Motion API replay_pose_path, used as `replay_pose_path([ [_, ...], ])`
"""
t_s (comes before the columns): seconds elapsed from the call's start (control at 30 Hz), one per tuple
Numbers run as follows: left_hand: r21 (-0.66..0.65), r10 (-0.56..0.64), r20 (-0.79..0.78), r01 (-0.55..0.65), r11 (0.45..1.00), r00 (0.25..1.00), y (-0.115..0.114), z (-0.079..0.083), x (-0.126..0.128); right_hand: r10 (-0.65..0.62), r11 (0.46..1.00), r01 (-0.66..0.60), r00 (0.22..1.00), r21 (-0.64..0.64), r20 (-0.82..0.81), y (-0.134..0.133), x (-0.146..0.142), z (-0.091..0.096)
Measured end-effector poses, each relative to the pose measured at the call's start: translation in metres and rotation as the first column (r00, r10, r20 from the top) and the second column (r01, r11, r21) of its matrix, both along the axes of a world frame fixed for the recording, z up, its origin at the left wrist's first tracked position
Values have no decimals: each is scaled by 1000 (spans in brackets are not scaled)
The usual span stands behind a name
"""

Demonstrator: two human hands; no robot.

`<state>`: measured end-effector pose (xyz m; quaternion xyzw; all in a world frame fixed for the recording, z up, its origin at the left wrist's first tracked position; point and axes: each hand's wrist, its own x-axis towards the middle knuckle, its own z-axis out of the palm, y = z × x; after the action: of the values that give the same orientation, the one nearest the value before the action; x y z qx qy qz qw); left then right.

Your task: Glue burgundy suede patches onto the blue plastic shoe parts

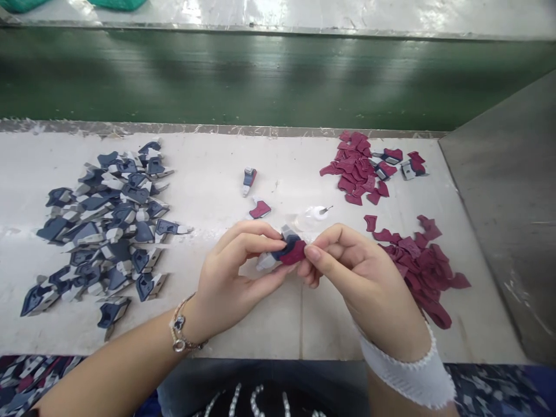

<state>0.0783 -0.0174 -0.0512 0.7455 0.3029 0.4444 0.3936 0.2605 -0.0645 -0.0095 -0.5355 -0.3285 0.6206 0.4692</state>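
Navy-and-grey part [291, 238], held between both hands over the desk [208, 174], near the centre of the head view that I follow remotely. The desk, the largest element, carries stock grouped by kind. At left I see a broad heap of similar parts [123, 212], presumably placed to suit the left hand [234, 281]; at right, two maroon heaps [354, 165], one farther and one nearer, lie on the side of the right hand [362, 275]. The left hand grips the part between thumb and fingers, apparently to steady it while leaving its maroon face [293, 253] exposed. The right hand is closed in a pinch at that face's edge, a hold I judge suited to fine control. Fingers cover the margin, so I cannot tell whether the face lies flush. Just beyond sits a translucent bottle [309, 218] with a thin metal tip [326, 209], seemingly kept within easy reach. Smaller still, three maroon-faced parts [393, 155] lie beside the farther heap, probably set apart from the plain ones.
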Motion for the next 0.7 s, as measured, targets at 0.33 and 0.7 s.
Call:
replay_pose_path([
  [0.33,124,24,-18,-22,992,1000,2,2,0,10,999,-10,1000,-44,3,4,-2,-2],
  [0.7,36,4,31,-5,999,1000,1,2,-5,66,994,-80,982,72,176,4,3,4],
])
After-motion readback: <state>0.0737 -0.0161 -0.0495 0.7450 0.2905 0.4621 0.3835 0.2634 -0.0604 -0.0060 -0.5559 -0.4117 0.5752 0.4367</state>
